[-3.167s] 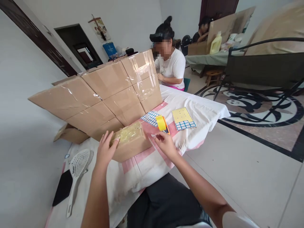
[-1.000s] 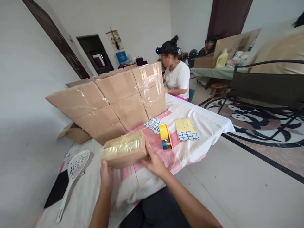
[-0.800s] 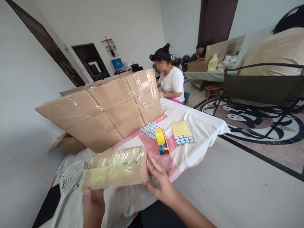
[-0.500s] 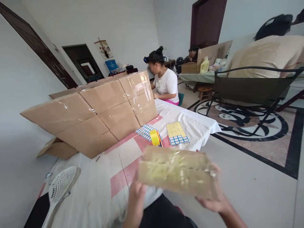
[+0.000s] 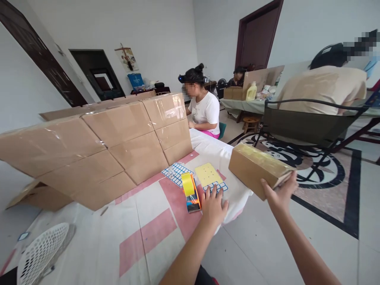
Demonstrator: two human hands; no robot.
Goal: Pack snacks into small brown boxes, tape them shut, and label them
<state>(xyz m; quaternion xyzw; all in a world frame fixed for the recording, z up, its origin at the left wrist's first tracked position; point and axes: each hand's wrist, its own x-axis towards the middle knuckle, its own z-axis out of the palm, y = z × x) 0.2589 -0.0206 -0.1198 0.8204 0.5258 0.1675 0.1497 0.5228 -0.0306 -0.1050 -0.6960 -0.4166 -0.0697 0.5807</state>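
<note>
My right hand (image 5: 280,192) grips one end of a small cardboard box (image 5: 252,172), which is tilted at the table's right edge, with clear tape shining on its top. With its fingers apart, my left hand (image 5: 213,208) reaches over the table and holds nothing. Its fingertips are at the lower edge of a yellow label sheet (image 5: 208,174) with blue-edged labels; I cannot tell whether they touch it. Just left of that hand is a tape dispenser (image 5: 193,204) with a yellow roll. A second sheet of blue-edged labels (image 5: 177,171) lies behind the dispenser.
A large cardboard partition (image 5: 127,142) stands along the table's far side. At lower left lies a white perforated scoop (image 5: 43,249) on the tablecloth (image 5: 97,241). A person in a white shirt (image 5: 204,109) sits beyond the partition. A dark chair (image 5: 308,120) is at right.
The box has moved right and away from me, now in my right hand alone. My left hand has let go of it and moved to the labels and tape dispenser.
</note>
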